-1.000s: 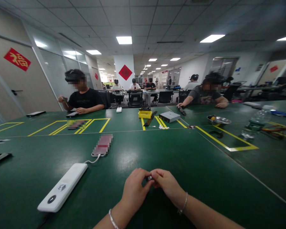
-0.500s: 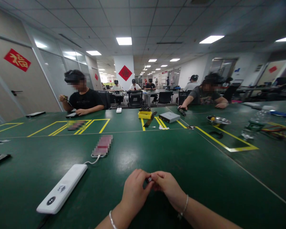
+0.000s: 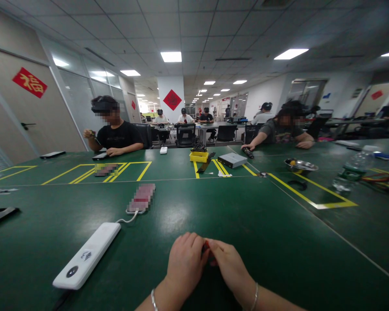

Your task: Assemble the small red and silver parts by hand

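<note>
My left hand (image 3: 185, 260) and my right hand (image 3: 231, 264) meet low in the middle of the head view, above the green table (image 3: 139, 268). Both have their fingers closed around one small thing (image 3: 207, 245), held between the fingertips. Only an orange-red bit of it and something dark show. My fingers cover the rest, so its kind cannot be made out. A white power bank (image 3: 90, 255) lies to the left of my hands, joined by a short white cable (image 3: 129, 219) to a phone (image 3: 141, 198).
Yellow tape (image 3: 332, 204) marks areas on the table. Farther back are a yellow box (image 3: 197, 158) with dark cables, a grey box (image 3: 232, 160), a metal bowl (image 3: 306, 166) and a plastic bottle (image 3: 350, 172). Two people sit across the table.
My hands have turned a little around the small thing; a silvery, dark part showed before, an orange-red bit now. The whole view has shifted slightly.
</note>
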The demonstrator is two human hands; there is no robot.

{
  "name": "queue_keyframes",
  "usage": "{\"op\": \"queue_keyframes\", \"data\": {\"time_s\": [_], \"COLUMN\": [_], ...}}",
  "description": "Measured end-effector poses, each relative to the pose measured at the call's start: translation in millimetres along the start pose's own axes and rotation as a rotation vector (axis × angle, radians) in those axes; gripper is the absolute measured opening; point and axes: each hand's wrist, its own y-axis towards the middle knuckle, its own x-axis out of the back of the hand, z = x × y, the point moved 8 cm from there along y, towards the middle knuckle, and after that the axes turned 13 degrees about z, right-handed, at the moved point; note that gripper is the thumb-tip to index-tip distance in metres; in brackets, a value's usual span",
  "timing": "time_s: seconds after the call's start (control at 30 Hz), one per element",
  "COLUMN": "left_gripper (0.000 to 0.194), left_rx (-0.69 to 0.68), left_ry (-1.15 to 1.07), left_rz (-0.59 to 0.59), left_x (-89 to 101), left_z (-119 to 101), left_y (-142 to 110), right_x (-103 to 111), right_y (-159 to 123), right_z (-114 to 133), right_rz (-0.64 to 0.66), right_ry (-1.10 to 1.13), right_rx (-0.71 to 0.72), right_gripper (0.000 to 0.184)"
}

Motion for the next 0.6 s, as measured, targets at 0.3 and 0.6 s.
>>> {"op": "queue_keyframes", "data": {"time_s": [0.3, 0.6], "left_gripper": [0.006, 0.009], "left_rx": [-0.01, 0.022], "left_ry": [0.05, -0.003], "left_rz": [-0.031, -0.021], "left_x": [2.1, -1.0], "left_z": [-1, 1], "left_y": [1, 2], "right_x": [-6, -15], "right_y": [-2, 1], "right_z": [3, 11], "right_rz": [0.076, 0.126], "right_ry": [0.013, 0.197], "right_rx": [-0.011, 0.036], "right_gripper": [0.047, 0.037]}}
